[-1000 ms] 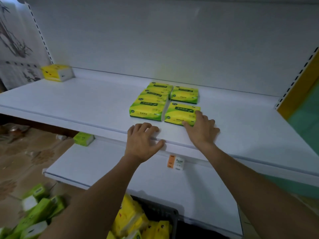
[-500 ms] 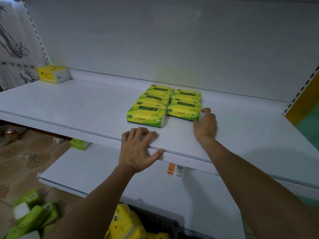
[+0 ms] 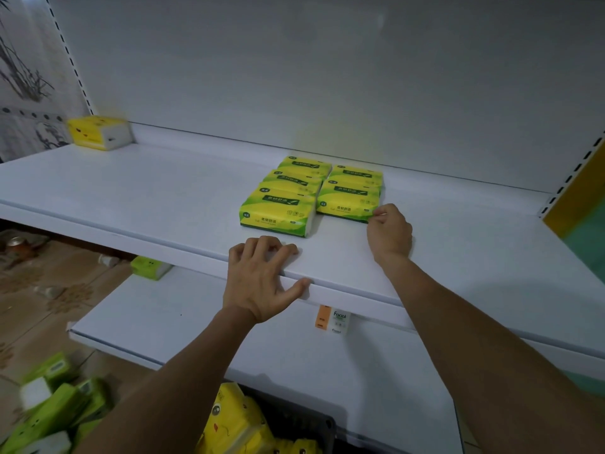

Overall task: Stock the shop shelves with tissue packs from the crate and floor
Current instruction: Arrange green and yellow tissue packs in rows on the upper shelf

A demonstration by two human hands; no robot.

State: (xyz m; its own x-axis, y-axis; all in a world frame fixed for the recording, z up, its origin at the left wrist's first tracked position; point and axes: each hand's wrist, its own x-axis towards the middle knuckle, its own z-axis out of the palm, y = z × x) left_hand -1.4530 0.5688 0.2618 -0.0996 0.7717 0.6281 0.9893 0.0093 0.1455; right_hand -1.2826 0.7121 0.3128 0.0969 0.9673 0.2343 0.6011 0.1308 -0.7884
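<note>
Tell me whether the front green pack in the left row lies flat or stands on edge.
Flat. The front green pack rests on its broad face on the upper shelf, printed top facing up.

One camera sits on the person's head. It looks forward and down at the top shelf (image 3: 147,198) from very close, so the left hand (image 3: 258,283) and right hand (image 3: 389,232) reach in from the bottom. The tissue packs (image 3: 278,208) sit in the middle. The lower shelf (image 3: 196,335) and the floor (image 3: 65,290) show below and to the left. The wide lens bends the edges.
</note>
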